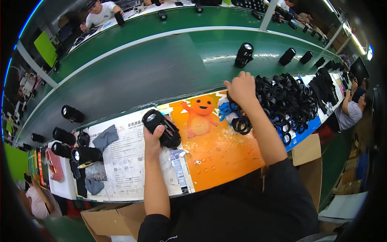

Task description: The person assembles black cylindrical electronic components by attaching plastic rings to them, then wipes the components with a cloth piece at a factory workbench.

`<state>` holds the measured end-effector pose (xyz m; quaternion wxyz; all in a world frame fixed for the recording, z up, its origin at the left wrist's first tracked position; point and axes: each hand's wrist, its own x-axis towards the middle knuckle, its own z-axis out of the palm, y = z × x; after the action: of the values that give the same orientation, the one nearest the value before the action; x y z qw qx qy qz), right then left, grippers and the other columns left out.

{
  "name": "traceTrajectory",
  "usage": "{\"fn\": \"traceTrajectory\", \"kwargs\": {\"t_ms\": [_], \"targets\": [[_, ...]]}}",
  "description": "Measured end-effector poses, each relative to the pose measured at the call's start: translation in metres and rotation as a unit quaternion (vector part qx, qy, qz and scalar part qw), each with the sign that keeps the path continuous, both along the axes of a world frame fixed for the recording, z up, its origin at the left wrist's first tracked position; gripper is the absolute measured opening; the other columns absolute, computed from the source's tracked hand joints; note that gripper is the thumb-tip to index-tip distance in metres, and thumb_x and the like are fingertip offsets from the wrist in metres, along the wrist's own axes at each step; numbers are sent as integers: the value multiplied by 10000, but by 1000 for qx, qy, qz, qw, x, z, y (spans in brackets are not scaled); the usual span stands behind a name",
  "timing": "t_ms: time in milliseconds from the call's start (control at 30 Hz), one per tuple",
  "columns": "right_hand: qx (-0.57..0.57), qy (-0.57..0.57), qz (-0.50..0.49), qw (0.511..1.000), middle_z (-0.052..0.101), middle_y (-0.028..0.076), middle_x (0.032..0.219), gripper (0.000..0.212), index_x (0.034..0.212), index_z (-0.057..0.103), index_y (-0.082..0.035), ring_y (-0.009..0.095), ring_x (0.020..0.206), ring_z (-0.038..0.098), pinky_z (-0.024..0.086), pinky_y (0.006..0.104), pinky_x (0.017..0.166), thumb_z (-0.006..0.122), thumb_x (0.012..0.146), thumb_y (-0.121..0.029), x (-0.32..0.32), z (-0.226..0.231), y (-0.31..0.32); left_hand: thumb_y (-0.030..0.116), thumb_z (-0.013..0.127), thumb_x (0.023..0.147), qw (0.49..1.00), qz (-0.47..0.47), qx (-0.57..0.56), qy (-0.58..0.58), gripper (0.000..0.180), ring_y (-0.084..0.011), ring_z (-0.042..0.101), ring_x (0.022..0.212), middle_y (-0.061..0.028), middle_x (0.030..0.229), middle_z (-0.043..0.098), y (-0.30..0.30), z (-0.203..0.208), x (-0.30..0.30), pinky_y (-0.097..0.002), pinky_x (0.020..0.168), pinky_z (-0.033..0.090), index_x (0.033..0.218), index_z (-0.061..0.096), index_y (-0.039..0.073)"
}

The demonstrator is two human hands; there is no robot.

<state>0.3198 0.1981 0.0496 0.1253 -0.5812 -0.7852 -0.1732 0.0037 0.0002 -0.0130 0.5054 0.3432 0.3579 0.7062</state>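
Observation:
My left hand (154,139) is wrapped round a black cylindrical speaker (168,133), tilted, with a shiny round end at its upper left. It is held over the border between a printed white sheet and an orange cartoon mat. My right hand (242,89) is at the far edge of the table, by the left side of a heap of black rings (278,94). Its fingers are curled in, and whatever they hold is hidden. Just below that hand, a few loose black rings (242,125) lie on the orange mat (219,155).
Beyond the table runs a green conveyor belt (161,64) carrying black speakers (244,55). More speakers (86,155) and grey cloths (105,138) lie at the left. Cardboard boxes (115,221) stand below the near edge. Other people work across the belt and at both sides.

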Motion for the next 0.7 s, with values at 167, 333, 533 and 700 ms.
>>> {"fn": "traceTrajectory", "kwargs": {"t_ms": [167,333,533,700], "targets": [[-89,-44,-11,995,727,162,1101,359,954,853,-30,346,1116,665,494,476,957,856,912,-387,5,-15,22,367,897,894,999,14,-1,43,663,-302,794,1046,-181,1174,770,-6,11,-6,-467,944,693,1384,567,66],[-149,211,191,947,721,140,1202,190,983,839,-31,375,1190,658,534,494,1039,881,874,-182,-28,2,-12,365,837,956,1000,-6,-11,5,644,-298,789,1062,-167,1232,747,-14,21,-7,-445,934,686,1438,562,39],[-289,230,352,860,707,141,1311,209,1095,839,-28,347,1262,668,555,437,1079,857,926,-150,-81,-19,-67,518,848,995,1000,-21,-11,-8,731,-264,784,981,-149,1204,737,-6,0,-1,-398,862,687,1436,552,16],[-296,237,349,857,717,142,1365,146,1072,863,-59,345,1306,670,555,431,1109,831,966,-153,-89,-18,-69,563,866,965,999,-7,-5,44,803,-283,788,996,-163,1187,735,-3,-12,-3,-431,867,694,1449,538,12]]}}
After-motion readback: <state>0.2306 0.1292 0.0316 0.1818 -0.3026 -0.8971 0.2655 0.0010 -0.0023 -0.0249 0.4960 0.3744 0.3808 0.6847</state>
